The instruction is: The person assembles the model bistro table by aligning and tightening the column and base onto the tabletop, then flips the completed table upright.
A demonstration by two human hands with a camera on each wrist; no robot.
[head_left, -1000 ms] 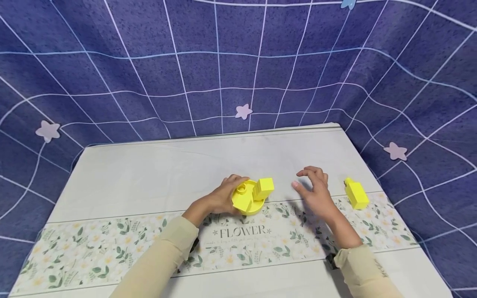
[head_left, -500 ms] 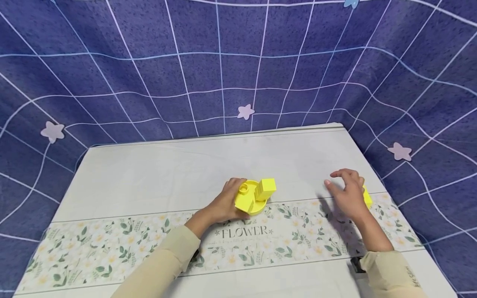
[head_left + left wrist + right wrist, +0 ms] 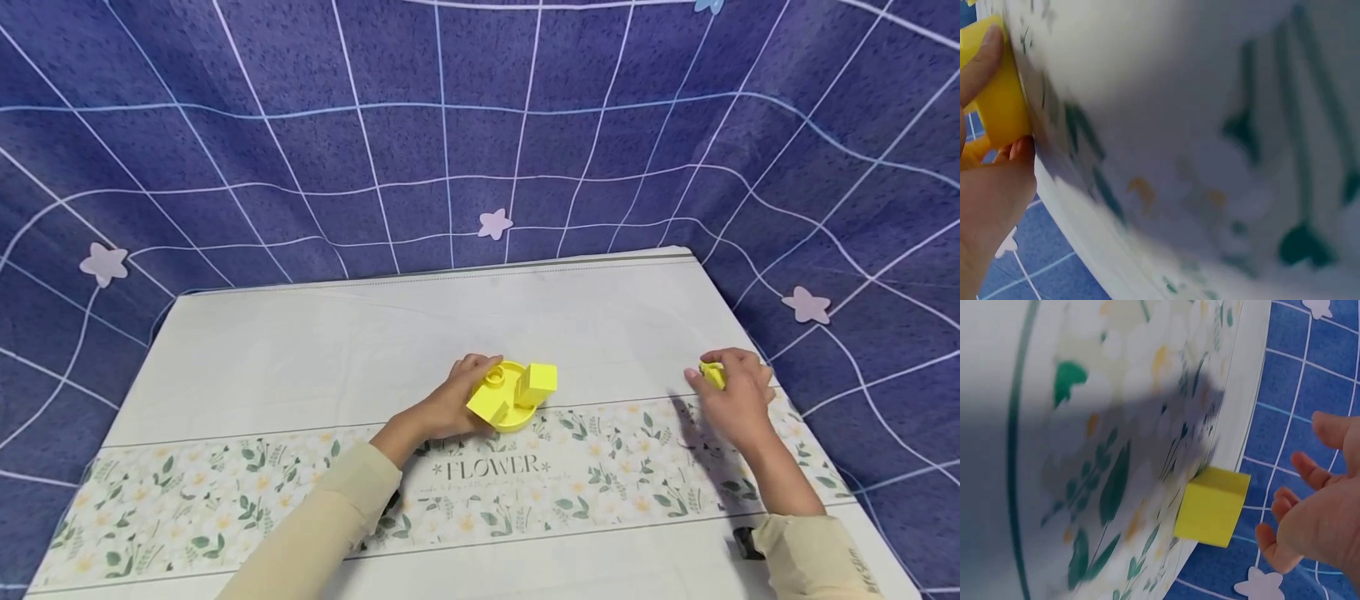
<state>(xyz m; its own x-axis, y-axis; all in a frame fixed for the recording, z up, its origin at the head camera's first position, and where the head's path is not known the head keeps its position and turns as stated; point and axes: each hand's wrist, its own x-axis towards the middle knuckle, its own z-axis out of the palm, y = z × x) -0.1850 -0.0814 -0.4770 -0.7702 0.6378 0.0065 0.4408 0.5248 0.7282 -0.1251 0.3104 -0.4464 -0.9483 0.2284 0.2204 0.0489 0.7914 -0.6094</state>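
Near the middle of the table, my left hand (image 3: 448, 406) grips a round yellow tray (image 3: 513, 425) by its left side. The tray carries a tall square yellow block (image 3: 542, 383), a small yellow ring (image 3: 494, 377) and a slanted yellow block (image 3: 489, 406). In the left wrist view the thumb presses the yellow wall (image 3: 1007, 100), with fingertips under it. At the table's right, my right hand (image 3: 738, 406) hovers over a yellow bottle-shaped piece (image 3: 713, 374), thumb and fingers spread around its narrow end. The right wrist view shows the piece's square base (image 3: 1213, 506) apart from the loosely bent fingers.
A white cloth (image 3: 337, 350) with a floral band and the word FLOWER covers the table. Blue curtains (image 3: 300, 167) with white grid lines and stars hang behind and at both sides. The bottle-shaped piece lies close to the table's right edge.
My right hand has moved right, from beside the tray to over the bottle-shaped piece, which it now largely hides. My left hand keeps its grip on the tray, nearly in place.
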